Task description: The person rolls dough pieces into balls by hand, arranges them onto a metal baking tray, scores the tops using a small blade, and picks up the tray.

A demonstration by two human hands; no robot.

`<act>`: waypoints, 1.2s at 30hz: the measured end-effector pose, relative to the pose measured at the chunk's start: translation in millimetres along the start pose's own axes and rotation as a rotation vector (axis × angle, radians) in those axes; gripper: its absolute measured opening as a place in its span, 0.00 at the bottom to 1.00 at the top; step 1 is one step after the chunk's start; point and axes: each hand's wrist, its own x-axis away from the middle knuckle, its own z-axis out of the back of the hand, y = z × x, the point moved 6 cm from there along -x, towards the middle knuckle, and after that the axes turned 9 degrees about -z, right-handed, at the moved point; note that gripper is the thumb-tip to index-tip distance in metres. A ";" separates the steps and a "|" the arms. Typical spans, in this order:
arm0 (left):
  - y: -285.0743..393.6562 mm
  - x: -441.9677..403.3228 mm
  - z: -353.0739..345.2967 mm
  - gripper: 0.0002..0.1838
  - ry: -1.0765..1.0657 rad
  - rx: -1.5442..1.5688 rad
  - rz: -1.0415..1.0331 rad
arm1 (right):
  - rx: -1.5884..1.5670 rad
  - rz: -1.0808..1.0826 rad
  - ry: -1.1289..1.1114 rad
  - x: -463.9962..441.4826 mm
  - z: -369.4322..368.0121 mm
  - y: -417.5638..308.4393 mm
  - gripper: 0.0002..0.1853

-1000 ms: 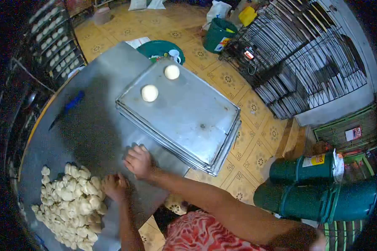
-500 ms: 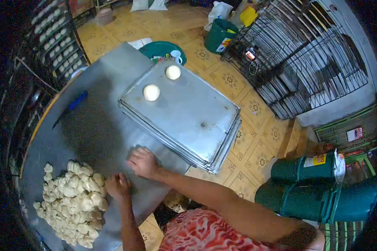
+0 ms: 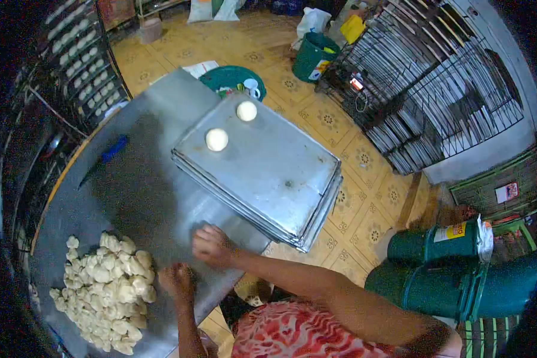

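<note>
My left hand [image 3: 176, 280] is closed, resting on the metal table [image 3: 185, 209] just right of a heap of pale dough pieces [image 3: 107, 292]. Ahead of it and to the right, my right hand [image 3: 212, 244] is curled down on the table, near the stacked metal trays [image 3: 262, 173]. Whatever lies beneath either hand is hidden. Two round dough balls [image 3: 216, 139] sit on the far left part of the top tray. A knife with a blue handle [image 3: 114, 149] lies on the table beyond the heap.
A green basin [image 3: 232, 80] with a white cup stands behind the trays. Racks of dough [image 3: 89, 65] are at the left, a rack of metal trays [image 3: 411, 119] at the right. Green drums [image 3: 438, 289] lie at the lower right, and a green bin [image 3: 315, 58] stands farther back.
Both hands have shifted slightly right and toward my body, and their fingers are more curled. The dough balls stay on the tray. The view has tilted a little.
</note>
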 end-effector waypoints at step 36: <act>-47.9 9.9 -80.5 0.08 0.053 -0.281 -0.328 | 0.165 -0.122 0.115 -31.7 -28.1 7.0 0.08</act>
